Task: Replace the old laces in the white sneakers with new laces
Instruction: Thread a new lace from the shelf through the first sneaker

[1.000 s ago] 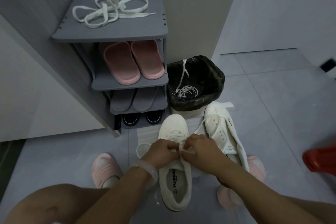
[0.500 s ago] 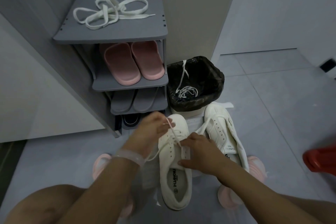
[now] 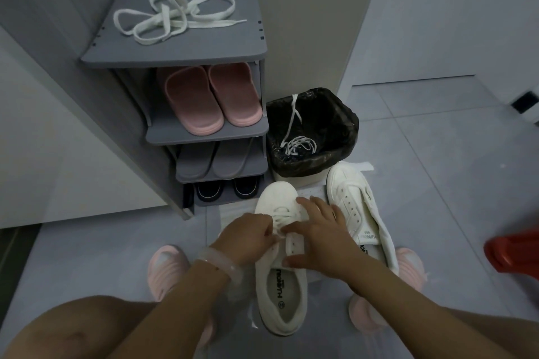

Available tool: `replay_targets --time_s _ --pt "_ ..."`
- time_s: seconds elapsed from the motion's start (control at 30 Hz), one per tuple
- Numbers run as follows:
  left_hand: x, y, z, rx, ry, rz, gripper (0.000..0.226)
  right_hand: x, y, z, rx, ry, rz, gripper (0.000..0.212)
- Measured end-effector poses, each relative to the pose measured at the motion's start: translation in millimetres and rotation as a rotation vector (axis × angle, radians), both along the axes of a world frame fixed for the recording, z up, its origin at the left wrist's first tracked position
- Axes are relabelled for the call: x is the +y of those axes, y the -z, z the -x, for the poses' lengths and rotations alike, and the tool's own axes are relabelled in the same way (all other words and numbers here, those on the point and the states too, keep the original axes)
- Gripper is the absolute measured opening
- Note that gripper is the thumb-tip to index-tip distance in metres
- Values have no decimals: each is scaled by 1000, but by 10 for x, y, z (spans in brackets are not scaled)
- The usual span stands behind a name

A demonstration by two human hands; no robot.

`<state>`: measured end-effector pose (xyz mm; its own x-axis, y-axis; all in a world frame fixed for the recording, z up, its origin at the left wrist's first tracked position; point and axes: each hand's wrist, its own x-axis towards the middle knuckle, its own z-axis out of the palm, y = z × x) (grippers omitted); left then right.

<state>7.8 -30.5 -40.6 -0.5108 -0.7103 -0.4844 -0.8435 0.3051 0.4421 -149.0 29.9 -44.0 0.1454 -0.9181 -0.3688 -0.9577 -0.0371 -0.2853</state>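
2 white sneakers: the near sneaker (image 3: 281,294) under both hands, the far sneaker (image 3: 358,207) unlaced. Left hand (image 3: 248,237) pinches the lace (image 3: 284,214); right hand (image 3: 323,237) rests on it, fingers spread. Lace ends hidden.

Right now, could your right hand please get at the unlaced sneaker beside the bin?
Probably yes: the right hand rests open on the near sneaker, and the unlaced sneaker lies right beside it, with nothing between.

Two white sneakers (image 3: 281,259), two pink slippers (image 3: 210,97), two grey slippers (image 3: 215,159), perhaps two dark shoes (image 3: 226,188)
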Motion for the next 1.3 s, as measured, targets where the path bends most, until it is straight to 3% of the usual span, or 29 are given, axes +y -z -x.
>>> replay_targets --time_s 0.1,0.27,0.37,0.43,0.47,0.53,0.63,0.77,0.9,0.97,1.13,1.23,1.3 --pt "-162 -264 -105 191 -62 -156 20 -31 -5 18 -21 39 -86 61" --pt "-305 -774 -320 932 -509 -477 15 -50 -8 30 -76 43 -157 58" --pt "-251 -685 -224 1087 -586 -678 26 -63 -7 45 -402 238 -72 38" --pt "-192 -566 -115 1030 -616 -776 37 -81 19 76 -548 522 -7 29" --pt "-175 -488 -71 929 -644 -737 39 -90 35 86 -560 640 -32 25" --pt "-149 -321 -28 606 -584 -504 35 -88 85 87 -532 746 -144 18" --pt "-91 -122 -35 275 -362 -217 24 -54 138 65 -754 862 -207 25" --pt "-31 -21 -56 138 -118 -63 19 -126 9 109 -1200 1062 -308 18" --pt "1 23 -48 69 -26 -85 22 -172 -36 134 -1401 1091 -468 14" --pt "12 22 -40 71 -28 -80 23 -156 -24 100 -1360 1065 -468 5" --pt "8 61 -46 54 -19 -79 24 -111 -22 73 -707 805 -136 9" --pt "2 80 -50 45 -24 -95 24 -85 -7 73 -688 816 -105 3" --pt "0 88 -42 42 -23 -98 24 -89 12 116 -788 864 -161 12"
